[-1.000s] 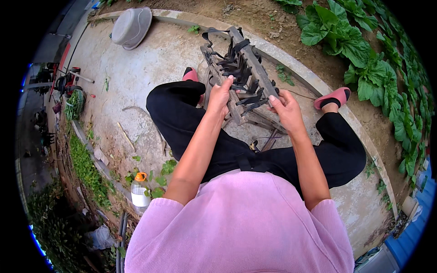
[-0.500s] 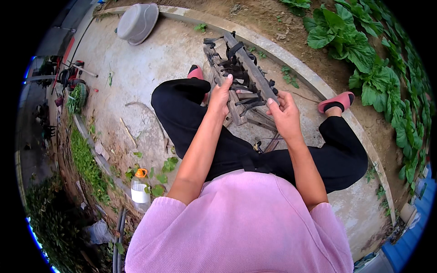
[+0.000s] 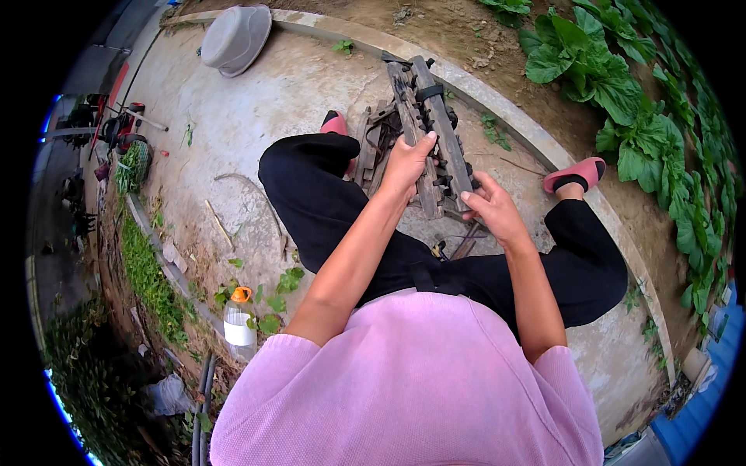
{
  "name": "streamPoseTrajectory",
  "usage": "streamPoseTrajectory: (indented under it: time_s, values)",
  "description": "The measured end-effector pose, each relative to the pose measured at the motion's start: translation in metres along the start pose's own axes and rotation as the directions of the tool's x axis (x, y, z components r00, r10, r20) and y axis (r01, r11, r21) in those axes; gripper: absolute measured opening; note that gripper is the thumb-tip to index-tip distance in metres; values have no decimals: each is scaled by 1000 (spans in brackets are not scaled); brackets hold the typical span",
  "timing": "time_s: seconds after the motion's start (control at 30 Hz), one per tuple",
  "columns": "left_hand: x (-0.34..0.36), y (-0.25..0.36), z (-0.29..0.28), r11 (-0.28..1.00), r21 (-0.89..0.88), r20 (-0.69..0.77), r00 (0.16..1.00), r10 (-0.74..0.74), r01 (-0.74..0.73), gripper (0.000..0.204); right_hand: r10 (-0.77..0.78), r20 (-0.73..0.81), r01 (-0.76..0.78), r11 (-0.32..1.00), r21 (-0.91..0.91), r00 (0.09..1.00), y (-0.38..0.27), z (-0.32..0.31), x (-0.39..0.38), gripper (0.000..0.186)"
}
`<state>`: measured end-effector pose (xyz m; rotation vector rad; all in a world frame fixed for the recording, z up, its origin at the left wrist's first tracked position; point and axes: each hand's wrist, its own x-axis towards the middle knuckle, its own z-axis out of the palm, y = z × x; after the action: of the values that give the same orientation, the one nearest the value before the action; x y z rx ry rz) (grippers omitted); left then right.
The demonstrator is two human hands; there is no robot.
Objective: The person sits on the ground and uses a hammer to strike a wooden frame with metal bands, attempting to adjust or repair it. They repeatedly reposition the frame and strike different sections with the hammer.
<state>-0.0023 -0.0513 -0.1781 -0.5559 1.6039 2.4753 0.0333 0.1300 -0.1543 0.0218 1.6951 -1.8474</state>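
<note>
A weathered wooden folding stool (image 3: 444, 120) with black straps wound round its bars is between my knees. Its two long top bars lie close side by side, tilted, with dark strap ends and knots along them. My left hand (image 3: 408, 165) is wrapped round the left bar near its lower half, thumb on top. At the lower end of the right bar, my right hand (image 3: 497, 208) grips with its thumb pressed on the wood and its fingers curled to the side. Grey wooden legs (image 3: 373, 144) show beyond my left wrist. Part of the frame is hidden beneath the bars and hands.
A grey hat (image 3: 235, 40) lies on the concrete at the far left. A clear bottle with an orange cap (image 3: 239, 322) stands at my left. A curved concrete kerb (image 3: 536, 140) borders a bed of leafy green plants (image 3: 579, 66) at the right. Sticks (image 3: 219, 225) lie on the ground.
The stool's two top bars have come together, narrowing the gap where the straps spanned. My left hand has moved right with its bar; my right hand has shifted slightly down and right.
</note>
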Motion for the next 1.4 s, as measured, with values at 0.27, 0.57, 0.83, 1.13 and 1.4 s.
streamPoseTrajectory:
  time_s: [0.27, 0.57, 0.83, 1.13, 1.4]
  values:
    - [-12, -10, 10, 790, 590, -36, 973, 230, -165, 30, -19, -118, 8, 996, -93, 993, 21, -3, 2, 59]
    - [-43, -30, 50, -104, 822, 533, 691, 489, -561, 29, 32, -239, 90, 873, 480, 971, 14, -2, 32, 47]
    - [-58, 7, 38, 127, 723, 534, 667, 520, -679, 31, 43, -342, 146, 849, 508, 939, 30, -25, 25, 29]
    - [-38, 5, -42, 688, 673, -39, 915, 401, -273, 22, 125, -260, 123, 640, 758, 957, 41, -29, 26, 26]
    - [-5, 19, -29, 955, 291, -100, 991, 89, -57, 41, 197, -173, 30, 574, 818, 965, 38, -29, 19, 23]
